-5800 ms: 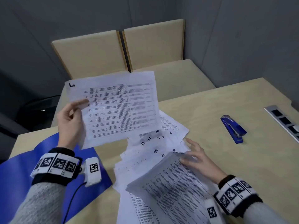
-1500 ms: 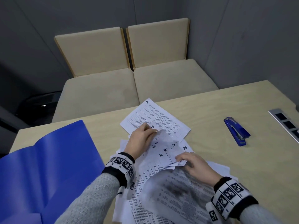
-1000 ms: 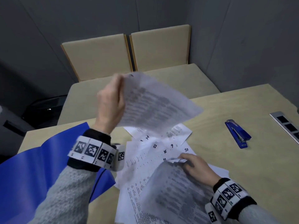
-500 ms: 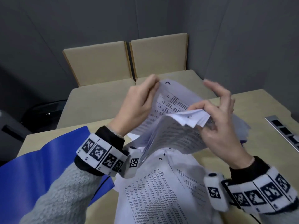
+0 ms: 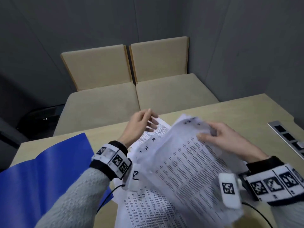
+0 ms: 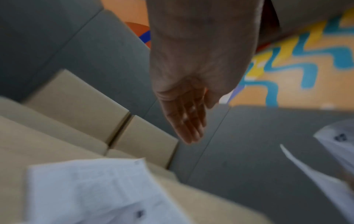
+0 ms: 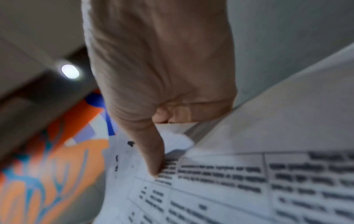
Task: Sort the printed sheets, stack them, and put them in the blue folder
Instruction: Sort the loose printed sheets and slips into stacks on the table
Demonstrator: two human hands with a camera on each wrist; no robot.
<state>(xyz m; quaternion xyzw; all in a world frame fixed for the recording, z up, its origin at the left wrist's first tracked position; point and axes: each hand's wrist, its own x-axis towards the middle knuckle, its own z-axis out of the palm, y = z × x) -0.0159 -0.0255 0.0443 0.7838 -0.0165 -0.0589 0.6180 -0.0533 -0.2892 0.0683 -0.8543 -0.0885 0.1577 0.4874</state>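
A loose pile of printed sheets with handwritten numbers lies on the wooden table. My right hand grips a lifted bundle of sheets at its far corner, thumb on the printed face; in the right wrist view the right hand pinches the bundle of sheets. My left hand hovers just left of the bundle with straight fingers and holds nothing; the left wrist view shows the left hand flat and empty above sheets. The blue folder lies open at the left.
Two beige upholstered seats stand behind the table against grey walls. A metal socket strip is set into the table at the right edge. The raised bundle hides the table's right middle.
The left hand has let go of the sheet it lifted and now hovers open. The right hand has lowered its bundle toward the table, and the view has tilted down.
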